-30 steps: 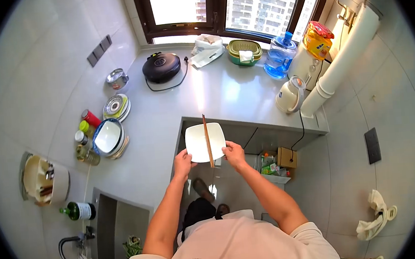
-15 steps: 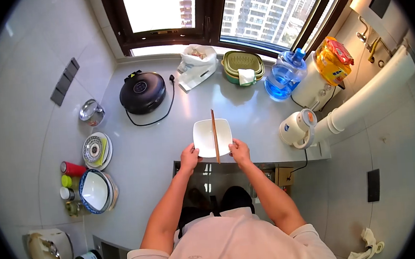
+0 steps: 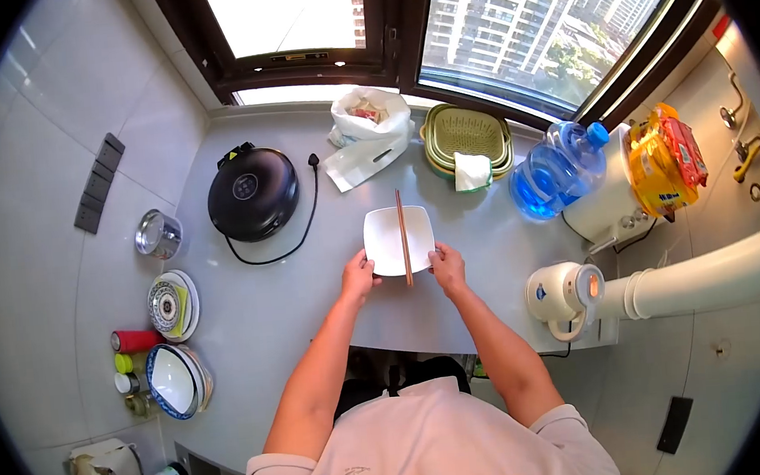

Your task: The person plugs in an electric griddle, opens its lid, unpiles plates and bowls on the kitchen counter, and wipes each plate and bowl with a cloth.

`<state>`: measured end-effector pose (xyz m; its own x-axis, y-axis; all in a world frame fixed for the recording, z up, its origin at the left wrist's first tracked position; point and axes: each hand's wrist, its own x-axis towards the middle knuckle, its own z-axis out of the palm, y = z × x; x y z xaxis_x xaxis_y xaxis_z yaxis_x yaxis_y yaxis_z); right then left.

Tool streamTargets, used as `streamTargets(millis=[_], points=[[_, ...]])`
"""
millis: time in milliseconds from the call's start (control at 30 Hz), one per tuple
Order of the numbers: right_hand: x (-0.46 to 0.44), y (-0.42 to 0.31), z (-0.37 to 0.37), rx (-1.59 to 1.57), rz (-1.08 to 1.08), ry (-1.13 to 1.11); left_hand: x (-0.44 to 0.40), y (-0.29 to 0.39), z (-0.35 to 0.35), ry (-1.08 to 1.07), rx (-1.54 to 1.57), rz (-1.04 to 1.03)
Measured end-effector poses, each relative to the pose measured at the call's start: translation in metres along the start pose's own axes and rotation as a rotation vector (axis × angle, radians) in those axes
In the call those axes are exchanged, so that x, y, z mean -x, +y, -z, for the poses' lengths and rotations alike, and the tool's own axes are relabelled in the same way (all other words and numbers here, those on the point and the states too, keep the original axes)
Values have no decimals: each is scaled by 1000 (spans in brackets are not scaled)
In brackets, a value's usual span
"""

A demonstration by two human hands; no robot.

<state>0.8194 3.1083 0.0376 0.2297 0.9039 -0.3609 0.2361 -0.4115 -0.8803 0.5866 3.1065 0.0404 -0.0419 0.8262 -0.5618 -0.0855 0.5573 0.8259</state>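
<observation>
A squarish white plate [image 3: 384, 244] is between my hands, over the grey counter. Across it lies a pair of brown chopsticks [image 3: 405, 249], both ends reaching past the rim. My left hand [image 3: 359, 277] grips the plate's near left corner, and my right hand [image 3: 448, 268] has the near right corner, thumbs by the rim. The fingers underneath are hidden. I cannot tell whether the plate touches the counter.
A round black electric pan [image 3: 252, 194] with its cord, a white plastic bag [image 3: 370, 131] and green baskets [image 3: 468, 137] stand at the back. Right: a blue water bottle [image 3: 558, 170] and white kettle [image 3: 563, 294]. Left: stacked bowls [image 3: 174, 380] and plates [image 3: 190, 297].
Both hands have carried the plate and chopsticks farther in over the counter, away from its front edge. The camera view has shifted and tilted slightly.
</observation>
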Motion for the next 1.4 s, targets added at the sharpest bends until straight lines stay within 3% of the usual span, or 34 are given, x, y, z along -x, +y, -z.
streamTargets(millis=[533, 633, 667, 800, 900, 1133, 1233, 1333, 1400], points=[[-59, 1, 6, -13, -23, -45, -46, 12, -19, 12, -50, 59], [-52, -3, 7, 320, 244, 151, -38, 13, -14, 59, -9, 37], [-49, -5, 3, 300, 329, 293, -35, 13, -8, 73, 17, 34], [-16, -68, -10, 259, 572, 377, -15, 18, 39, 124, 21, -4], [-3, -87, -56, 102, 557, 168, -7, 12, 96, 209, 37, -37], [44, -106, -188, 64, 561, -203, 25, 9, 211, 367, -20, -119], [54, -114, -231, 148, 557, -268, 28, 14, 235, 387, 23, -111], [48, -129, -266, 194, 681, -298, 22, 18, 252, 398, 68, -106], [37, -141, -285, 311, 866, -204, 15, 25, 258, 403, 96, -106]])
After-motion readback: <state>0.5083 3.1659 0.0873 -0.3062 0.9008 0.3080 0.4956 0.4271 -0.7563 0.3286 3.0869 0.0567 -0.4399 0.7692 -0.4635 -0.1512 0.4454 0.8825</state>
